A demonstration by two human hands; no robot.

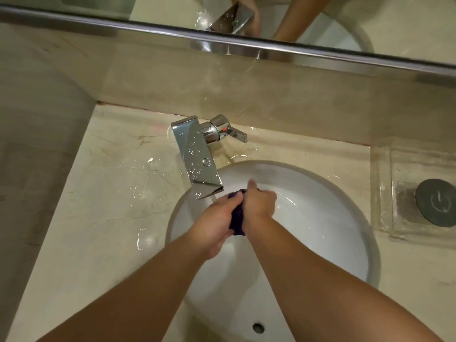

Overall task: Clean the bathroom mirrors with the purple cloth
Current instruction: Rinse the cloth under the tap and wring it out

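Sink [345, 233]: both hands round cloth [237, 218]

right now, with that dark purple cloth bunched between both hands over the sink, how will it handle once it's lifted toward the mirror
The dark purple cloth looks soft and floppy: it is crushed into a wad between the left hand and right hand. It is probably wet, given the splashed beige marble counter, so likely heavier and apt to drip.

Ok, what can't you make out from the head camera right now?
- Purple cloth: mostly hidden, bunched between the left hand and right hand.
- Mirror: cut off by the top edge, only a strip shows.
- Water from the tap: the spout's underside is hidden.
- Drain of the sink: covered by the arms.
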